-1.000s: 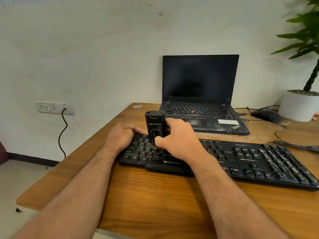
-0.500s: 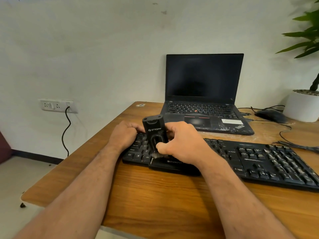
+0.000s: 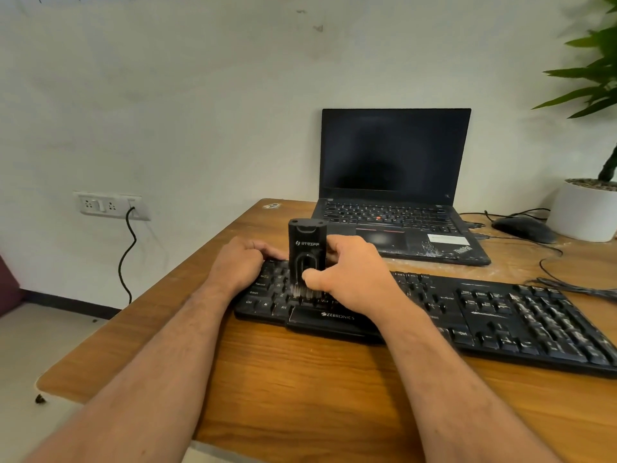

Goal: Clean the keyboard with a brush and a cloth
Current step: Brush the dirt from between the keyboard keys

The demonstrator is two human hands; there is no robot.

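Note:
A black full-size keyboard (image 3: 500, 315) lies across the wooden desk (image 3: 300, 379). My right hand (image 3: 350, 279) grips a black block-shaped brush (image 3: 305, 248) held upright, its pale bristles down on the left-hand keys. My left hand (image 3: 240, 262) rests with curled fingers on the keyboard's far left corner, holding it down. No cloth is in view.
An open black laptop (image 3: 394, 182) with a dark screen stands behind the keyboard. A black mouse (image 3: 522, 228), loose cables (image 3: 551, 262) and a white plant pot (image 3: 582, 213) sit at the back right. The desk's left edge drops to the floor; a wall socket (image 3: 110, 205) has a cord plugged in.
The brush has stroked down toward the front key rows and come back up a little. My left hand has stayed on the keyboard's corner.

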